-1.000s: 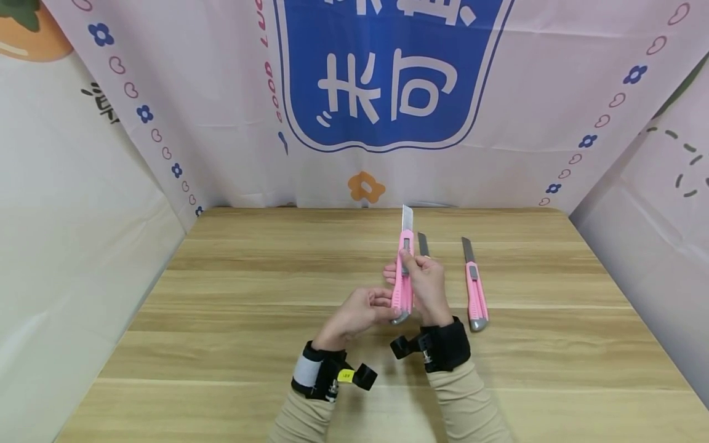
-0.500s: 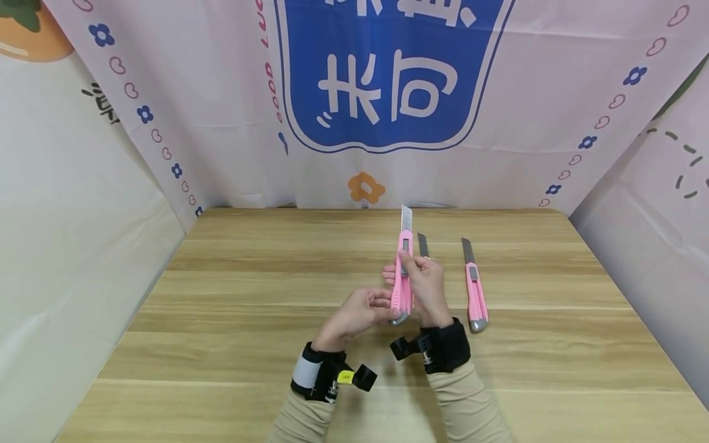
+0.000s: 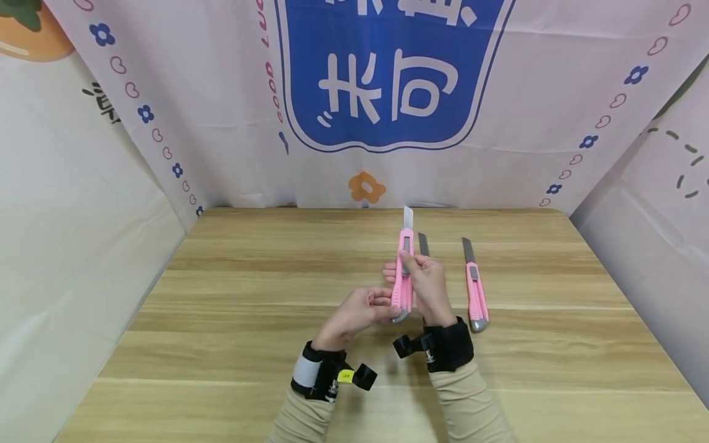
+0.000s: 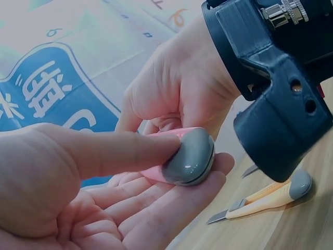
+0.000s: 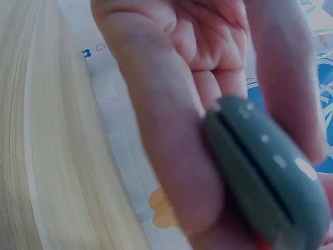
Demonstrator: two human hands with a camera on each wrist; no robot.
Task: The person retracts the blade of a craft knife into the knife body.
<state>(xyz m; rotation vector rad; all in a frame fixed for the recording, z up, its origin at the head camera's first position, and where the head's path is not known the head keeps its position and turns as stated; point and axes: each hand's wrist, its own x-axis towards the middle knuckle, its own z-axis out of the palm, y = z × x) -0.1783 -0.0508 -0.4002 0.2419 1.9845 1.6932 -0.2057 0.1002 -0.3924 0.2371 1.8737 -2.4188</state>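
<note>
Both hands hold one pink utility knife (image 3: 402,295) up over the table, its blade (image 3: 408,218) out and pointing away. My left hand (image 3: 357,309) pinches the rear, with the thumb on the grey end cap (image 4: 191,159) and fingers beneath. My right hand (image 3: 429,286) grips the middle of the handle, thumb on top near the grey slider. In the right wrist view the end cap (image 5: 273,172) fills the lower right. Behind my right hand lies another knife; only its blade (image 3: 423,244) shows in the head view, the rest being hidden.
A further pink utility knife (image 3: 476,295) lies on the wooden table (image 3: 221,344) to the right, blade out and pointing away. A printed cloth (image 3: 232,154) hangs along the table's far edge. Each wrist wears a black strap with a camera (image 3: 364,376).
My right wrist has shifted very slightly to the right. Both hands keep the same hold on the utility knife, and the knives on the table have not moved.
</note>
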